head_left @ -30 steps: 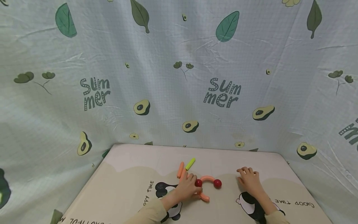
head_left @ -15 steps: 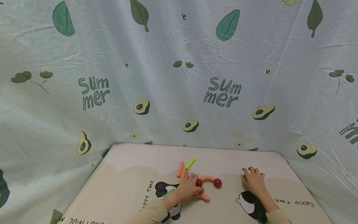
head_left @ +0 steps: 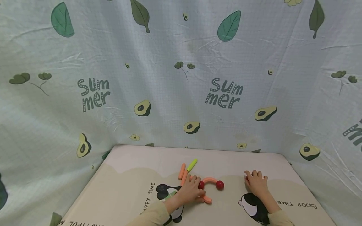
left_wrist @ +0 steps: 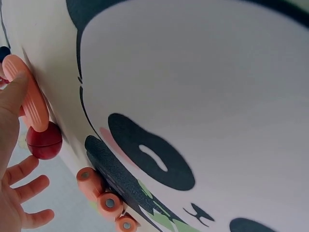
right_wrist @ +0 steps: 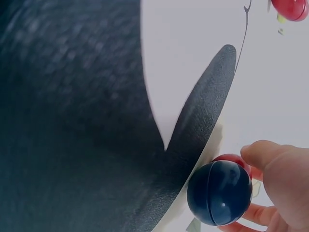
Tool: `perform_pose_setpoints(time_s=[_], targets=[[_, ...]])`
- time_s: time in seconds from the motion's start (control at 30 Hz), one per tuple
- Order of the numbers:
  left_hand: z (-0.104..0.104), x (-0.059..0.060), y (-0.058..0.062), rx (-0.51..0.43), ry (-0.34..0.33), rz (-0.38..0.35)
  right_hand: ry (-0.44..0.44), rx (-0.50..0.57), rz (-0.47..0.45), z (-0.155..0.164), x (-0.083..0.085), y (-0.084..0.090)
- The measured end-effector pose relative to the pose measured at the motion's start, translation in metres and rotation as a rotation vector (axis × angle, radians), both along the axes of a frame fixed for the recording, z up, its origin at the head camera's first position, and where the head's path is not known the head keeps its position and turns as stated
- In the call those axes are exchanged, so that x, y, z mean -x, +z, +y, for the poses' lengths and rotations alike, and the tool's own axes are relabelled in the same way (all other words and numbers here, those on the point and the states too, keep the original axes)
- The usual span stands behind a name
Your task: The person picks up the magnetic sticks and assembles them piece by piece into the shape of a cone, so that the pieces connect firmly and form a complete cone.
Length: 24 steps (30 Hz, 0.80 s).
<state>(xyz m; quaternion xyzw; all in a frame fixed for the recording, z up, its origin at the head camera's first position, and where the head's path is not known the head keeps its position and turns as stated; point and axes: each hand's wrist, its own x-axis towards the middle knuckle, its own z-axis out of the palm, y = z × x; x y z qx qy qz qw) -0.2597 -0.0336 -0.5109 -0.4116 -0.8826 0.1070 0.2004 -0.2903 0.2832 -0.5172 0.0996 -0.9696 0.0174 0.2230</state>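
Note:
My left hand (head_left: 191, 190) lies flat on the mat over a toy chain. Its thumb (left_wrist: 10, 96) presses on an orange stick (left_wrist: 32, 96) that meets a red ball (left_wrist: 44, 141), while the fingers (left_wrist: 26, 192) are spread and straight. An orange arch (head_left: 209, 180) joins this red ball (head_left: 201, 185) to a second red ball (head_left: 219, 185). My right hand (head_left: 256, 184) cups a dark blue ball (right_wrist: 219, 192), with its thumb (right_wrist: 273, 162) on one side and a finger under it. A red ball (right_wrist: 232, 160) sits right behind the blue one.
Two orange sticks (head_left: 182, 172) and a yellow-green stick (head_left: 192, 164) lie just beyond my left hand. The cream panda-print mat (head_left: 127, 188) ends at an avocado-print cloth wall (head_left: 181, 94) at the back and on both sides.
My right hand has slid a little to the right and its fingers have closed in. The left hand has hardly moved.

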Motion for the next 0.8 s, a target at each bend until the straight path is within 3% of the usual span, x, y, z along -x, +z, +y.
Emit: perform_pose_setpoints(time_s=[0.8], targets=[[0.0023,0.0004,-0.0009,-0.014,-0.004,-0.020,0.013,-0.066,0.055,0.0002,0.0020,-0.0030]])
